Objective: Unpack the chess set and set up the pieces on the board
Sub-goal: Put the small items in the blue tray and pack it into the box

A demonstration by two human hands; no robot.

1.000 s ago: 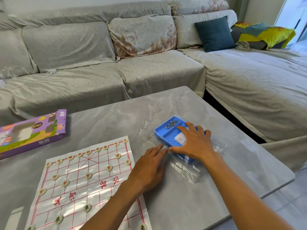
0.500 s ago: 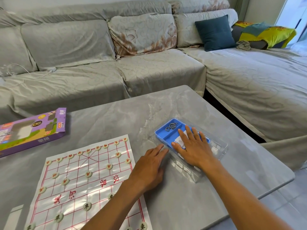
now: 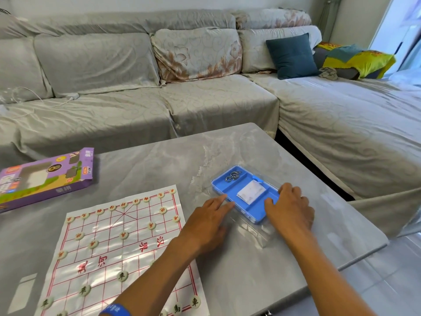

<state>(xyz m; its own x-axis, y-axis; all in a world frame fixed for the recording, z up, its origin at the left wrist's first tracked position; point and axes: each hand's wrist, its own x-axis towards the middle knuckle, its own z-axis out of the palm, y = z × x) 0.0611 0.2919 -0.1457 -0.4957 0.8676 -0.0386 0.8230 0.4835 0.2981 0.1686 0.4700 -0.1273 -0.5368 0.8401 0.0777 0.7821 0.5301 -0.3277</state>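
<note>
A white paper chess board (image 3: pixel 127 245) with red lines lies on the grey table (image 3: pixel 159 165), with several round pale pieces (image 3: pixel 122 275) standing on it. To its right is a blue tray (image 3: pixel 230 190) inside a clear plastic case (image 3: pixel 252 233). The tray holds a metal ring puzzle (image 3: pixel 232 175) and a folded white paper (image 3: pixel 250 193). My left hand (image 3: pixel 205 224) lies flat, its straight fingertips touching the tray's left edge. My right hand (image 3: pixel 290 209) rests on the tray's near right end, thumb on the blue plastic.
A purple game box (image 3: pixel 47 176) lies at the table's far left. A grey covered corner sofa (image 3: pixel 205 103) wraps the back and right, with a dark blue cushion (image 3: pixel 291 55) on it. The table's right edge (image 3: pixel 364 254) drops to a tiled floor.
My right hand has slid off the middle of the tray toward its near right end, uncovering the white paper. My left hand stays at the tray's left edge.
</note>
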